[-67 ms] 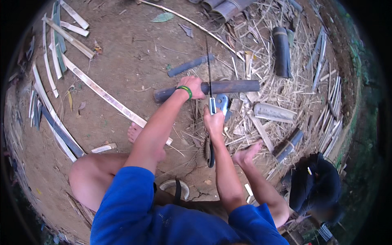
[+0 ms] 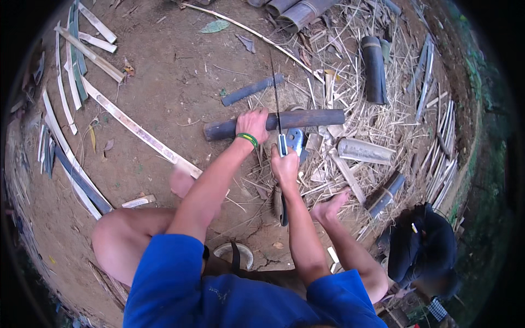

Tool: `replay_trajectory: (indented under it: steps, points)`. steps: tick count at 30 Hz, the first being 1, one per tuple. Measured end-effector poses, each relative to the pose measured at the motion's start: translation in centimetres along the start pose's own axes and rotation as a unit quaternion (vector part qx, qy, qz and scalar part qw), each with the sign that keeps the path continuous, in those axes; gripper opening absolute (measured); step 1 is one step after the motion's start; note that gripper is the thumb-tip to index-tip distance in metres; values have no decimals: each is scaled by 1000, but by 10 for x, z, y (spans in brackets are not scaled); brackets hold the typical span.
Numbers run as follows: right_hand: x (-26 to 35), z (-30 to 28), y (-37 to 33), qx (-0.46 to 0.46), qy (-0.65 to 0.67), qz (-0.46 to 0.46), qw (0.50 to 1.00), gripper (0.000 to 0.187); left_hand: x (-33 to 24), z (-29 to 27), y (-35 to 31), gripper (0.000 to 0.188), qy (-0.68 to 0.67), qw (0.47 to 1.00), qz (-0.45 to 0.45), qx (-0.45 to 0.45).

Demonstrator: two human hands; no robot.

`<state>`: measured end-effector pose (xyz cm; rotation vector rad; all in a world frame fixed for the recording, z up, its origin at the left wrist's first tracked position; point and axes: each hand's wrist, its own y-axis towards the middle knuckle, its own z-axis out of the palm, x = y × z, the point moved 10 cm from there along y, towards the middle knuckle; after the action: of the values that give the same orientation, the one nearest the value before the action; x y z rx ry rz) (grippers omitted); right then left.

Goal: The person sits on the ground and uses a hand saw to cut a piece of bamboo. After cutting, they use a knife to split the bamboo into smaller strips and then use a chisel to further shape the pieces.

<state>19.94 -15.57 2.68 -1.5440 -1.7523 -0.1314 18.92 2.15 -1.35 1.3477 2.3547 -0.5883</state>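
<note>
Left hand clamps bamboo pole; right hand just beside it, clamped on knife crossing the pole.

Soft, even daylight fills the scene, with no harsh glare and only faint, diffuse shadows under the arms and legs. The centre of the frame is fairly sharp; detail softens toward the rim. Fisheye distortion bends straight edges at the left and right, and a black circular vignette cuts off all four corners. Colours look slightly muted
</note>
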Motion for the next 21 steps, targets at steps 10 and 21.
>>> replay_trajectory:
  steps: [10, 21]
  points:
    - [-29, -24, -52, -2, -32, -64, 997, 36, -2, 5, 1, 37, 33, 998, 3, 60]
    - [-15, 1, -12, 22, -18, -19, 999, 37, 1, 7, 12, 34, 24, 996, 2, 88]
